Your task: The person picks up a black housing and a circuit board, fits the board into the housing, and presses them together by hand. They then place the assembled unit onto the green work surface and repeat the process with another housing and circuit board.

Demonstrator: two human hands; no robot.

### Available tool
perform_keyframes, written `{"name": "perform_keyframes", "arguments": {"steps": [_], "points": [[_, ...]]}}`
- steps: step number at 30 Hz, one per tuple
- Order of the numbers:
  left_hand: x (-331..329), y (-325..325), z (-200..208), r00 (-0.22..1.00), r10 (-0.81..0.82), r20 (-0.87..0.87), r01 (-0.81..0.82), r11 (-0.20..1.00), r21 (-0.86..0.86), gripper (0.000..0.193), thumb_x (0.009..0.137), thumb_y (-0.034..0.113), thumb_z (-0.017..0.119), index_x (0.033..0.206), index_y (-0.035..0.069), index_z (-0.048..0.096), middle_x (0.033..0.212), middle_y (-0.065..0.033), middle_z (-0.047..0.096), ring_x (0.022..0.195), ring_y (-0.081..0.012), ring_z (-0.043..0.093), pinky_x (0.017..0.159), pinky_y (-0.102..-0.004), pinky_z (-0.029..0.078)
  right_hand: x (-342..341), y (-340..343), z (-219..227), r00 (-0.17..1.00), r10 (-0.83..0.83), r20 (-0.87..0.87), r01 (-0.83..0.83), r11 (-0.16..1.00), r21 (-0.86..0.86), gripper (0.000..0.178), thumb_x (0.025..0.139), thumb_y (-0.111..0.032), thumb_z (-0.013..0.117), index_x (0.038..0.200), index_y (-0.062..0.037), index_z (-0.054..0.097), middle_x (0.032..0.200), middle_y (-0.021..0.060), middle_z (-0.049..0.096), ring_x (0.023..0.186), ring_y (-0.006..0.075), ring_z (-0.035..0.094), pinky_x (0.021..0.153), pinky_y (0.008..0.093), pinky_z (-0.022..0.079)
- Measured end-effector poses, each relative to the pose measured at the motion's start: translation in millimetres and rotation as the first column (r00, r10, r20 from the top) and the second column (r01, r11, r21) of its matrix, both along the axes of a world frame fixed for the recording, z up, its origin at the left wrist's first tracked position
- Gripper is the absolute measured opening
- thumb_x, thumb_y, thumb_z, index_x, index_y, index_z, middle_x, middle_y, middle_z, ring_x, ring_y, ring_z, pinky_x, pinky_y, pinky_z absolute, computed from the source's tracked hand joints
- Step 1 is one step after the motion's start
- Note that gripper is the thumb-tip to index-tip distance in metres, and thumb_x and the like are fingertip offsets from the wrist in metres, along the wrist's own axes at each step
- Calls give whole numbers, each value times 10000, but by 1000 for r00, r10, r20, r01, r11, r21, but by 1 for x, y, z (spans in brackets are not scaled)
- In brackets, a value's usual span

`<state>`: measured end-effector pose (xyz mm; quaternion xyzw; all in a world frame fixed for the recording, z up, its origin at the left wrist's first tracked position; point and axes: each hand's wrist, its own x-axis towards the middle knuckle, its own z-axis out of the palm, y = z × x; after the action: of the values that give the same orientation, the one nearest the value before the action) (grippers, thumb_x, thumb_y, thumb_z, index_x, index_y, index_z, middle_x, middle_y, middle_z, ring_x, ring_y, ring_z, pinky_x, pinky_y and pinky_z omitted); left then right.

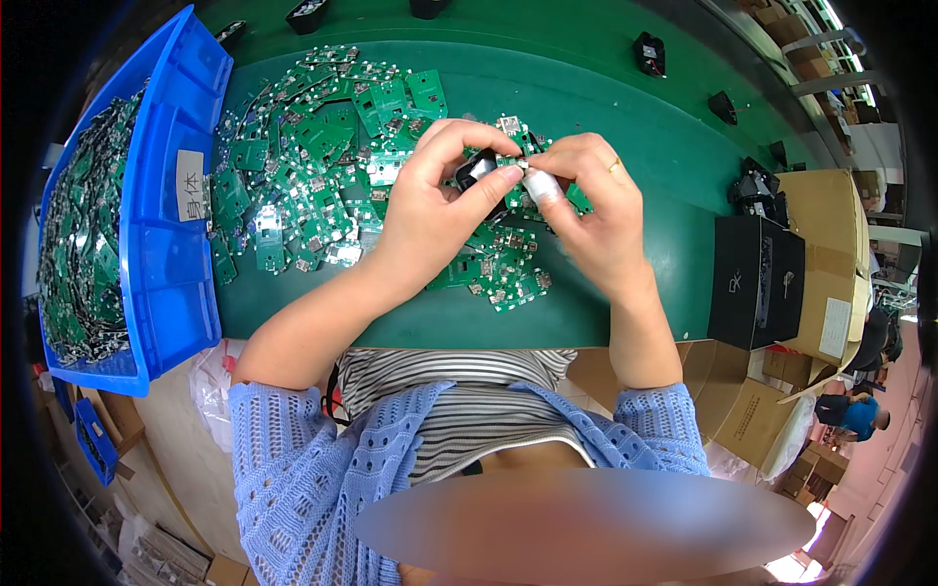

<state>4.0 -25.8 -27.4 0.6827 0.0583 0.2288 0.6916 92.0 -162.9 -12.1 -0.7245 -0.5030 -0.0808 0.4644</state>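
Observation:
Above the middle of the bench, my hands meet with their fingertips nearly together. My left hand (418,210) is closed around a small black plastic casing (475,170), partly hidden by its fingers and thumb. A small green circuit board (521,161) shows between the fingertips of both hands. My right hand (598,200) pinches it from the right side; white wrapping covers the thumb and a ring sits on one finger. The fingers hide how the board and casing meet. Loose circuit boards (318,186) lie piled beside and under the left hand.
A blue bin (176,283) full of circuit boards stands at the left bench edge. At the right are a black box (752,283) and a cardboard box (831,254). Black casings (649,54) lie along the far side. A person (856,415) is in the background at right.

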Motion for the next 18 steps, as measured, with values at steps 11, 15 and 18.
{"name": "perform_keyframes", "arguments": {"steps": [11, 15, 18], "points": [[-4, 11, 14, 877, -373, -302, 266, 902, -341, 138, 869, 141, 568, 963, 51, 524, 909, -33, 532, 640, -63, 544, 452, -166, 394, 9, -2, -2, 962, 64, 267, -78, 996, 43, 219, 644, 13, 677, 835, -50, 591, 785, 71, 556, 679, 222, 528, 545, 307, 425], [-6, 8, 12, 942, -274, -193, 232, 949, -213, 201, 847, 75, 569, 1035, 56, 501, 970, -41, 512, 695, -51, 514, 468, -167, 399, 5, -2, -4, 972, -20, 233, 3, 997, 73, 246, 619, 17, 693, 834, -55, 596, 777, 70, 552, 665, 217, 527, 525, 304, 423], [-6, 4, 9, 994, -80, -78, 78, 997, -23, 332, 819, 48, 576, 1137, 74, 482, 952, -32, 512, 654, -39, 473, 473, -175, 393, 7, -1, -6, 959, -12, 283, -19, 994, 108, 269, 600, 27, 699, 835, -52, 595, 774, 68, 548, 653, 214, 526, 526, 298, 426]]}}
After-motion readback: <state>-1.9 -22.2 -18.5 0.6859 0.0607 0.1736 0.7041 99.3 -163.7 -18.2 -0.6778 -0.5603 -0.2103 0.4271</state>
